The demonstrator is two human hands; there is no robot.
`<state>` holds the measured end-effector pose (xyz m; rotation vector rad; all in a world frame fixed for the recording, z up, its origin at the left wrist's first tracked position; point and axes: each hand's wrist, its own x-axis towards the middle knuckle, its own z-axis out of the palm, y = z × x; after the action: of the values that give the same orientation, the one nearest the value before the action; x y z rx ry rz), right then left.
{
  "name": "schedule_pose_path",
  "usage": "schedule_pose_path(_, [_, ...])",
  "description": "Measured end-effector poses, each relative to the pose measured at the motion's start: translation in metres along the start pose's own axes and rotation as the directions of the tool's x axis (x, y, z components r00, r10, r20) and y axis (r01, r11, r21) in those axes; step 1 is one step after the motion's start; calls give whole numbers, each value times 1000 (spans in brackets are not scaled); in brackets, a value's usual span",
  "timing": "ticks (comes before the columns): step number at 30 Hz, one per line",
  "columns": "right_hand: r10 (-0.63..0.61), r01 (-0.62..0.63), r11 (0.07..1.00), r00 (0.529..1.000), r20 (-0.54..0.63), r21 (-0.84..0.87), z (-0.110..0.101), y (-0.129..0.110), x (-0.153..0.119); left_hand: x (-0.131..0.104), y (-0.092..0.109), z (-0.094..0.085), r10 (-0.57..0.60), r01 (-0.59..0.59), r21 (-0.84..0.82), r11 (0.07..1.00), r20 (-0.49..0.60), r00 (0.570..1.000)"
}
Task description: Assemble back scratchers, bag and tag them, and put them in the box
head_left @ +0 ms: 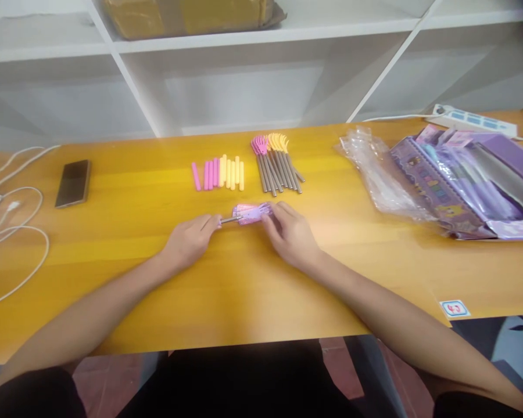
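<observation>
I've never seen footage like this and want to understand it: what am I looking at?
There's no machine here, just a person's two bare hands, in one picture from a camera worn on the head, looking forward and down. The left hand holds a slim metal stick; the right hand grips a small purple patterned piece, too blurred to identify. Beyond them on the table lie short pink sticks and yellow sticks, beside grey rods with pink or yellow claw-like tops. A phone lies left; clear plastic and a purple box lie right.
</observation>
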<state>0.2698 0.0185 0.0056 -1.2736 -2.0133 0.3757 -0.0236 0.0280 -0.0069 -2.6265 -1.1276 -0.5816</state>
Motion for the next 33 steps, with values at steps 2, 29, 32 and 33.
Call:
schedule_pose_path(2, [-15, 15, 1000, 999, 39, -5, -6, 8, 4, 1, -3, 2, 27, -27, 18, 999, -18, 999])
schedule_pose_path(29, [-46, 45, 999, 971, 235, 11, -13, 23, 9, 1, -8, 5, 62, -60, -30, 998, 83, 995])
schedule_pose_path(32, [-43, 42, 999, 970, 238, 6, -12, 23, 9, 1, -8, 5, 61, -58, -40, 998, 82, 995])
schedule_pose_path(33, [-41, 41, 999, 970, 238, 5, -12, 24, 9, 1, -8, 5, 63, -59, -39, 997, 82, 995])
